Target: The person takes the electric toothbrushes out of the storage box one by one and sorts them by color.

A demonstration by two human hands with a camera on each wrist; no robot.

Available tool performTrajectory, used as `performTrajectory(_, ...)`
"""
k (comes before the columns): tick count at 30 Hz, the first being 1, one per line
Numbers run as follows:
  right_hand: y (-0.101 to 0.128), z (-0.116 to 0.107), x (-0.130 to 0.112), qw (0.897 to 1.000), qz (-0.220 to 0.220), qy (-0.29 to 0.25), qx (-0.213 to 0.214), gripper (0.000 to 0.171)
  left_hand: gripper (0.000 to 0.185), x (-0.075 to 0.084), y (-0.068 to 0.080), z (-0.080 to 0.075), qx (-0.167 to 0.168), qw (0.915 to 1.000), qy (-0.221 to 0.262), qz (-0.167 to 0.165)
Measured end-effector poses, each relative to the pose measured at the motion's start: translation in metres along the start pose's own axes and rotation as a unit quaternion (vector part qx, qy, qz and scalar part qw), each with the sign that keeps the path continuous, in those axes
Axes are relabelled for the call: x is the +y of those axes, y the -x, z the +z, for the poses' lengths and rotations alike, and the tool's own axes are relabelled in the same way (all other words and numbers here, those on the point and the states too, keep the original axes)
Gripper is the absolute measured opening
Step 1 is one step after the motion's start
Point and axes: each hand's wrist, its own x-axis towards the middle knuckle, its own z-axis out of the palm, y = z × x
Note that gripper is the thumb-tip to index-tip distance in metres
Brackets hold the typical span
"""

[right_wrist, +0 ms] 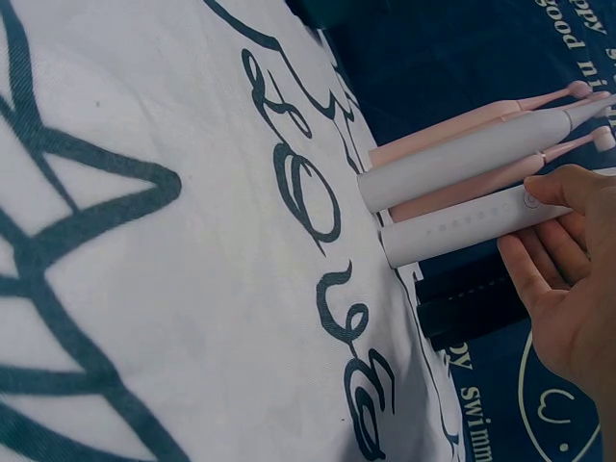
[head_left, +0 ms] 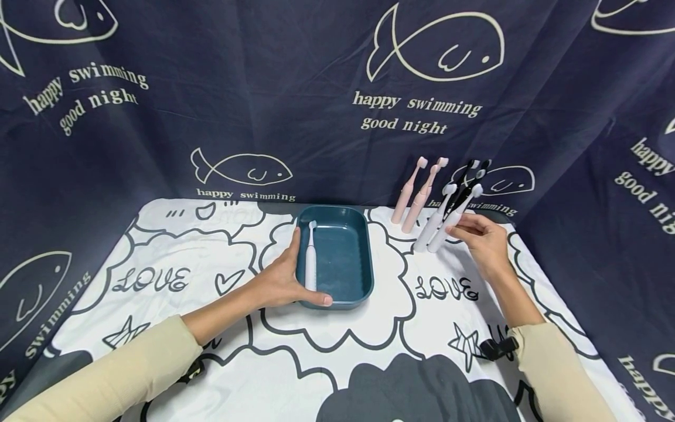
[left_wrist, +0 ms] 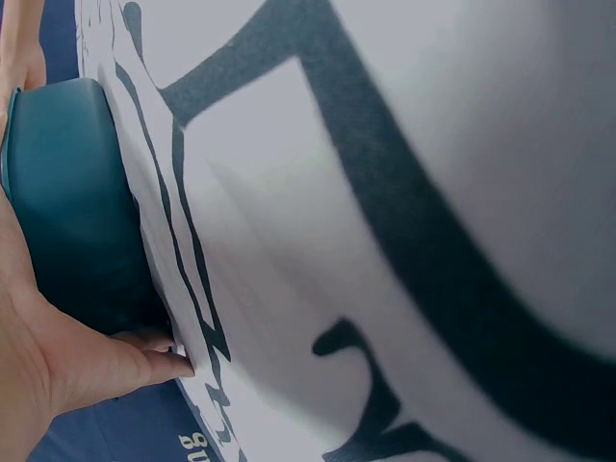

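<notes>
A teal tray [head_left: 344, 258] sits mid-table with one white electric toothbrush [head_left: 311, 261] lying along its left side. My left hand [head_left: 289, 275] grips the tray's near left corner, thumb along the front rim; the left wrist view shows the palm [left_wrist: 58, 366] against the tray wall [left_wrist: 77, 192]. Against the backdrop lean two white toothbrushes. My right hand [head_left: 460, 228] pinches the right one [head_left: 448, 225], thumb on top and fingers [right_wrist: 539, 269] under its body [right_wrist: 452, 231]. The other white toothbrush [right_wrist: 462, 159] stands just beside it.
Two pink toothbrushes [head_left: 413, 190] and two black ones [head_left: 469, 176] also lean on the navy fish-print backdrop [head_left: 337, 88] at the back right. A white cloth with black cartoon print [head_left: 390, 328] covers the table. The backdrop closes the left, back and right sides.
</notes>
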Motion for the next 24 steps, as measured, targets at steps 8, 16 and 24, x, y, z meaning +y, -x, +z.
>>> performTrajectory(8, -0.0022, 0.003, 0.0036, 1.0, 0.007, 0.013, -0.006, 0.029, 0.177, 0.0002, -0.0004, -0.0004, -0.002, 1.0, 0.001, -0.004)
performTrajectory(16, -0.0031, 0.0033, 0.007, 0.999, 0.02, 0.039, -0.002, 0.029, 0.177, -0.0001, -0.0006, -0.0001, -0.004, 1.0, 0.006, -0.006)
performTrajectory(24, -0.0011, 0.0033, 0.0085, 0.999, 0.018, 0.041, 0.002, 0.028, 0.177, -0.0013, -0.001, 0.0, -0.002, 1.0, 0.009, -0.003)
